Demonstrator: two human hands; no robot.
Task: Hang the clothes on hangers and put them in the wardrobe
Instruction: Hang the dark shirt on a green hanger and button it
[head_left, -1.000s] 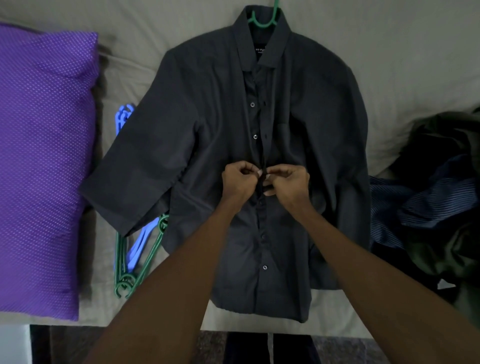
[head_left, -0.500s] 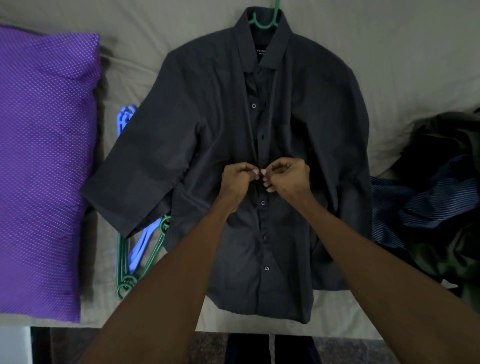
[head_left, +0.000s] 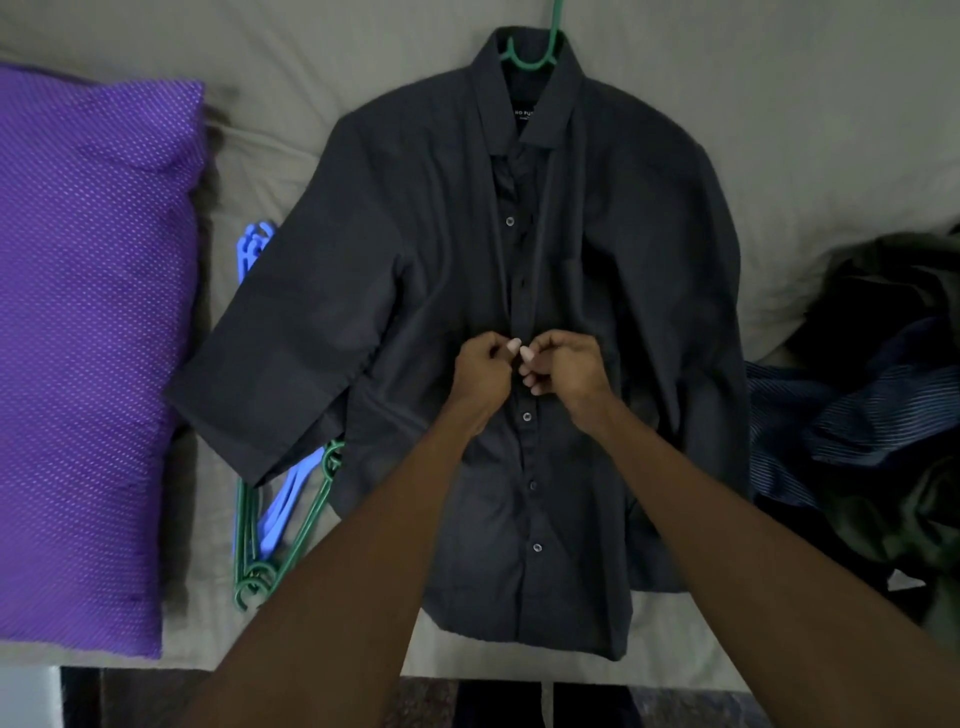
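A dark grey short-sleeved shirt (head_left: 415, 270) lies flat on the bed, collar away from me. A green hanger (head_left: 540, 49) sits inside it, its hook sticking out past the collar. The buttons below my hands are fastened. My left hand (head_left: 480, 371) and my right hand (head_left: 566, 366) meet at the shirt's front placket, halfway down. Each hand pinches one edge of the placket at a button. The button between my fingers is hidden.
A purple dotted pillow (head_left: 88, 338) fills the left side. Spare green hangers (head_left: 283, 540) and blue hangers (head_left: 254, 249) lie partly under the shirt's left sleeve. A heap of dark and striped clothes (head_left: 857, 415) sits at the right. The bed's near edge (head_left: 337, 660) runs along the bottom.
Both hands have shifted slightly up the placket, and a button that was under them now shows fastened just below. The view has dropped a little, showing more of the hanger hook.
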